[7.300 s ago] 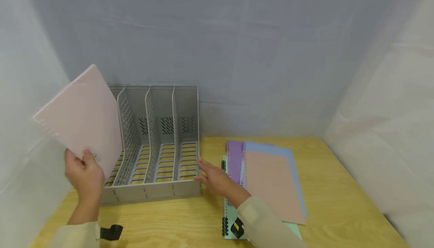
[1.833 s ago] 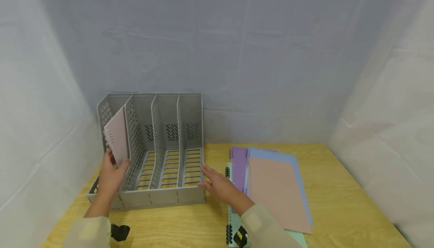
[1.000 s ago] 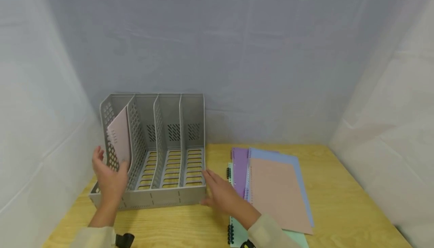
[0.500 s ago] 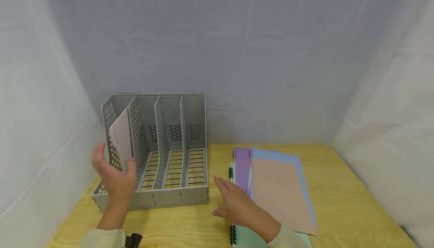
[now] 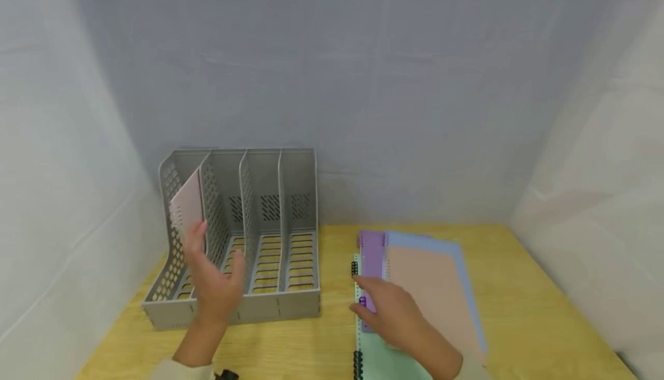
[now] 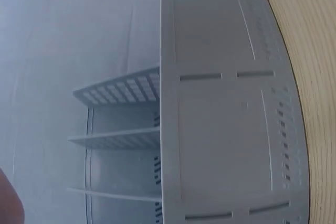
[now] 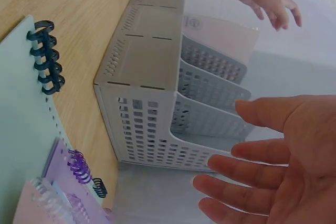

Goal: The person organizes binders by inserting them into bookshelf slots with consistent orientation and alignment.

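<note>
The left hand (image 5: 215, 285) was spread wide, its fingers pointing up, in front of the left half of the file rack (image 5: 298, 306). The right hand (image 5: 394, 313) was wide too, thumb well apart from the fingers, above a pile of notebooks to the right of the rack. The pink notebook (image 5: 188, 200) stood in the rack's leftmost compartment, just beside the first divider. In the pile right of the rack, a peach notebook (image 5: 430, 290) lay over a blue notebook (image 5: 417, 240), which overlapped a purple notebook (image 5: 371, 253), with a green notebook (image 5: 384, 360) underneath. A wooden table (image 5: 534, 316) bore the rack and pile.
</note>
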`<state>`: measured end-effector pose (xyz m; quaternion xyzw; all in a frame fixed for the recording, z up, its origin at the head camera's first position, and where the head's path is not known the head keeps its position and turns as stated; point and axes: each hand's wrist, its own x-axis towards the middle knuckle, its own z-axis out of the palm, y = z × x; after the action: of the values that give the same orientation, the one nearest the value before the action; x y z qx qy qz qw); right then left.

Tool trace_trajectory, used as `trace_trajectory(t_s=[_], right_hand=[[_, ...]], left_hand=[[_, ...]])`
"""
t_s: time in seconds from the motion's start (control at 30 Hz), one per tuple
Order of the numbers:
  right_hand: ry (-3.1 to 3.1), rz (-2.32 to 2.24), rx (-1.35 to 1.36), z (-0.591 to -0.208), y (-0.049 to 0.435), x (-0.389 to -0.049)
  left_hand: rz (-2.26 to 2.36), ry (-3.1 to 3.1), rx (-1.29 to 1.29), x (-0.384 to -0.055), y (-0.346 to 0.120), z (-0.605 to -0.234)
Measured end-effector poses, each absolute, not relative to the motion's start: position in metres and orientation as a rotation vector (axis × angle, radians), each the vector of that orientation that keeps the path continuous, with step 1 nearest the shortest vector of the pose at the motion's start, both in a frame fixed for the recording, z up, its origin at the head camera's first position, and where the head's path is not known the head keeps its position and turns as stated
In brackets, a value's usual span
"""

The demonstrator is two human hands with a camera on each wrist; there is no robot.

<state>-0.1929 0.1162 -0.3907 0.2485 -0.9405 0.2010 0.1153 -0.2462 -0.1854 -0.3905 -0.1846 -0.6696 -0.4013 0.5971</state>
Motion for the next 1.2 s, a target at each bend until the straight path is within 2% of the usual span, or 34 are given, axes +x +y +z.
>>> trace_trajectory(t_s=[0.27, 0.7, 1.2], right_hand=[[-2.726, 0.61, 0.497, -0.378, 0.133, -0.188], [-2.942, 0.59, 0.341, -0.359, 0.154, -0.185], [-2.987, 0.626, 0.284, -0.344, 0.183, -0.187]], left_hand=[[-1.028, -1.642, -0.592, -0.232, -0.152, -0.388], [-1.271, -1.819, -0.712, -0.22, -0.108, -0.403], [-1.506, -2.121, -0.607, -0.207, -0.09, -0.404]])
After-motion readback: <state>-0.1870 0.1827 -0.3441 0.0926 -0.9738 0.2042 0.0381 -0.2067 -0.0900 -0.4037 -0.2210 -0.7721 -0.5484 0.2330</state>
